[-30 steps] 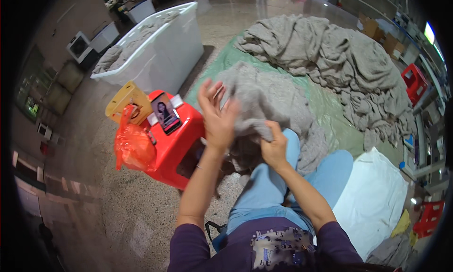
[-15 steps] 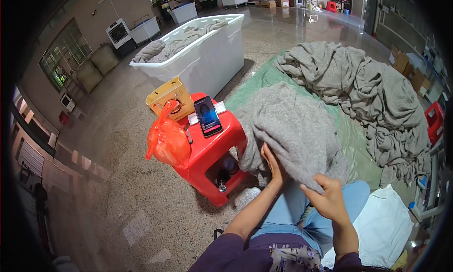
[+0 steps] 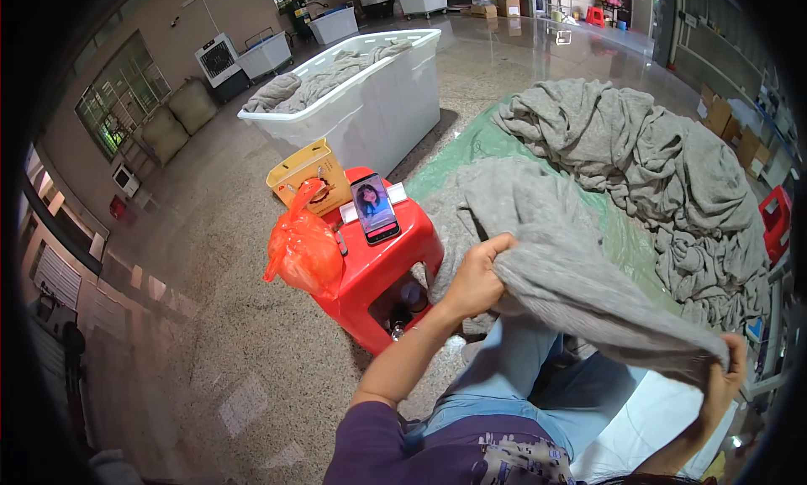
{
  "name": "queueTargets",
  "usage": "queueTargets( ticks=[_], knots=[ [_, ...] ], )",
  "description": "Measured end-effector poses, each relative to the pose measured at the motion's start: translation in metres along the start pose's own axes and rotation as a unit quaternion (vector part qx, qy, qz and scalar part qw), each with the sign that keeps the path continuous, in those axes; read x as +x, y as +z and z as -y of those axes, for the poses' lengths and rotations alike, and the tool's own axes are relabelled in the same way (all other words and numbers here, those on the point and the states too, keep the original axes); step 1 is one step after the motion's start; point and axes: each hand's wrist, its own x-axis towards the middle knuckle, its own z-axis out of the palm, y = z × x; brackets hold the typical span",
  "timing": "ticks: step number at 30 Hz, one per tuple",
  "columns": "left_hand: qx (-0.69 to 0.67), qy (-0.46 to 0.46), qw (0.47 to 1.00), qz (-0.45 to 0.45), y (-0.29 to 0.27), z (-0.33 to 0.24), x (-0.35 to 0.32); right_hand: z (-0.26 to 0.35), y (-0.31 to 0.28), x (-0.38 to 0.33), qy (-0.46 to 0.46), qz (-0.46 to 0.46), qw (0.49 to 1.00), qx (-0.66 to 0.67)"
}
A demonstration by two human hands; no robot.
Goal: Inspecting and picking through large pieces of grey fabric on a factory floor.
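A grey knitted fabric is stretched between my two hands, above my knees. My left hand is closed around its near edge, close to the red stool. Far to the right, my right hand pinches the other end, with the thumb hidden in part by the cloth. More of the same grey fabric bunches beyond my left hand and rests on a green sheet. A large heap of grey fabric lies farther back on that sheet.
At my left stands a red stool carrying a phone, an orange plastic bag and a yellow paper bag. Dark items sit under it. Beyond is a white bin with grey fabric inside. A white sheet lies at my right.
My right hand has moved far right, drawing the fabric out taut. My left hand, flat against the cloth before, has risen and now grips its edge.
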Motion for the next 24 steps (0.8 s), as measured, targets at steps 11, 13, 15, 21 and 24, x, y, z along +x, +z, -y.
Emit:
queueTargets(
  ticks=[11, 13, 15, 21, 24],
  knots=[
    [-0.021, 0.097, 0.978, 0.182, 0.008, -0.154, 0.009, -0.030, -0.105, -0.028, -0.019, -0.097, 0.995, 0.004],
    [0.180, 0.080, 0.932, 0.304, 0.003, -0.110, 0.019, -0.038, -0.093, -0.032, -0.003, -0.073, 0.997, -0.005],
    [0.277, -0.037, 0.891, 0.358, -0.010, -0.055, 0.013, -0.053, -0.078, -0.042, 0.104, 0.006, 0.991, -0.084],
    [0.411, -0.112, 0.867, 0.257, -0.051, 0.082, -0.066, -0.116, -0.039, -0.088, 0.248, 0.016, 0.968, 0.038],
    [0.349, -0.103, 0.914, 0.181, -0.070, 0.099, -0.087, -0.137, -0.038, -0.093, 0.224, -0.009, 0.967, 0.120]
  ],
)
